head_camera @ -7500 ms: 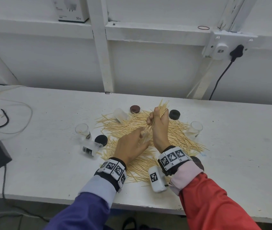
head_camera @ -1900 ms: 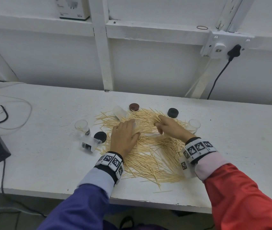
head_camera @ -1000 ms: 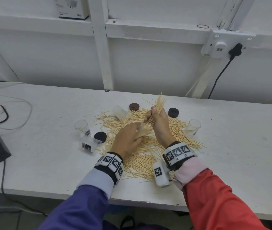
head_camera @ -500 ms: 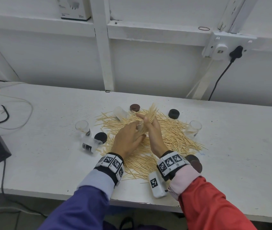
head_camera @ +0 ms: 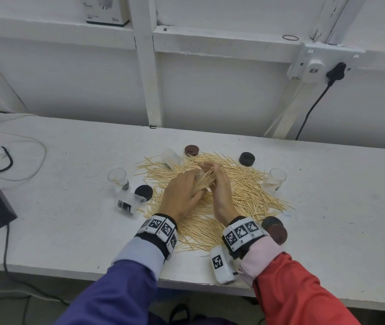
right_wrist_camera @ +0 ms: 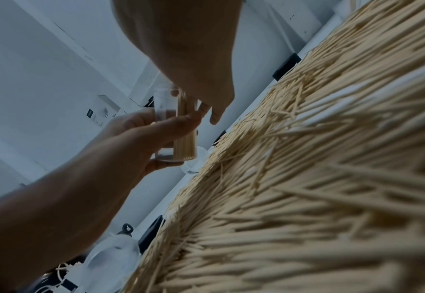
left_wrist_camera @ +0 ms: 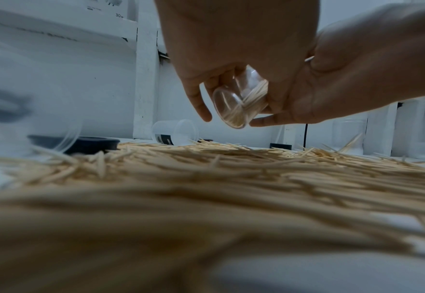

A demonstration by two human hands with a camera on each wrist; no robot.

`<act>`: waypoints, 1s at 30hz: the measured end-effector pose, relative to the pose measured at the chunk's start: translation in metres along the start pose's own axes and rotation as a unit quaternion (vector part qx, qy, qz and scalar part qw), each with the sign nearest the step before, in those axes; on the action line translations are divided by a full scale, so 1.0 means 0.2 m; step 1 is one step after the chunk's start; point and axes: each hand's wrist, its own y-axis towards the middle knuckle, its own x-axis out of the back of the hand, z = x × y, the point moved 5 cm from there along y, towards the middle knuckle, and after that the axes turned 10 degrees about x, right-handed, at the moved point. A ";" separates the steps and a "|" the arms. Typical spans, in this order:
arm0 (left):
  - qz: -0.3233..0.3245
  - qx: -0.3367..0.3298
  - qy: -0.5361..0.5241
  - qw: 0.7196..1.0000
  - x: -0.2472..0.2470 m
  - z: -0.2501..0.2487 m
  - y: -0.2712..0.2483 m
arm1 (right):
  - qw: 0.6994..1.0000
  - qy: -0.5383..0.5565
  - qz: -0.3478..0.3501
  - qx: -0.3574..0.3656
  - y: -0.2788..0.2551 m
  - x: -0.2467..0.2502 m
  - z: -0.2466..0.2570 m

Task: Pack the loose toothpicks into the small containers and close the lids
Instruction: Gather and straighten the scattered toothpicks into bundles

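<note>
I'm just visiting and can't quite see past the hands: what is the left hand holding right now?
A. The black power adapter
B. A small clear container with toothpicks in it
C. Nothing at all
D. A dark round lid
B: in the left wrist view the left hand curls its fingers round a small clear container, tilted, with a bundle of toothpicks inside, while the right hand meets it.

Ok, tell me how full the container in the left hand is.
Partly full. The clear container in the left hand holds a toothpick bundle against one side; the rest looks empty.
</note>
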 end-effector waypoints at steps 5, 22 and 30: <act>-0.009 -0.005 -0.008 1.000 0.01 0.00 0.00 | 0.997 0.002 0.063 -0.033 -0.04 -0.02 -0.01; 0.002 -0.017 0.002 1.000 0.02 -0.02 -0.01 | 0.989 -0.081 0.121 -0.028 0.00 0.00 -0.02; -0.039 -0.022 0.017 0.999 0.04 -0.01 0.00 | 0.978 -0.085 0.181 -0.065 0.06 0.07 0.04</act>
